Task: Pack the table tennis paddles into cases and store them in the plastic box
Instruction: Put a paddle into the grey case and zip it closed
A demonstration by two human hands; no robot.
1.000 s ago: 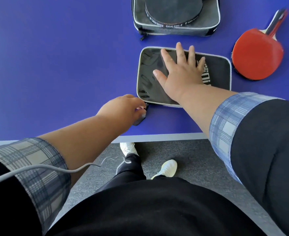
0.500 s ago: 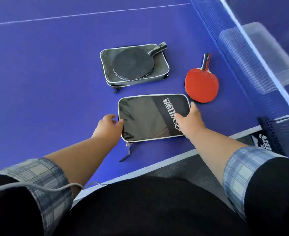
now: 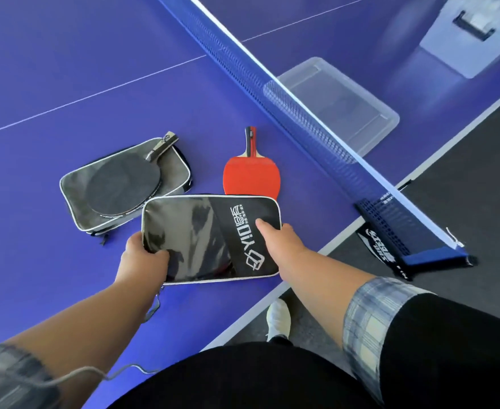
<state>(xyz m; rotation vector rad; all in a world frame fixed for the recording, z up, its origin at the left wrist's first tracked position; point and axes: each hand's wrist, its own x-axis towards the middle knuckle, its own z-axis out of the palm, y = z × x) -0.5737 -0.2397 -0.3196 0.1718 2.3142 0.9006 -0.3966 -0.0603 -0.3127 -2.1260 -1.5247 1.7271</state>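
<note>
left hand [image 3: 142,261], right hand [image 3: 282,245] gripping black case [image 3: 190,231], white lettering [image 3: 241,230] roughly "yio"

Fingers of left hand [image 3: 142,262] and right hand [image 3: 276,242] are hidden beneath black case [image 3: 195,231]. Near edge of red paddle [image 3: 250,178] is covered by it. Part of plastic box [image 3: 349,95] is veiled by net [image 3: 307,119].

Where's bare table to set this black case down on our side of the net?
Wide bare table left of and beyond the grey case, out to the net. Also the near strip left of the left hand. Crowded between grey case, red paddle and net.
</note>
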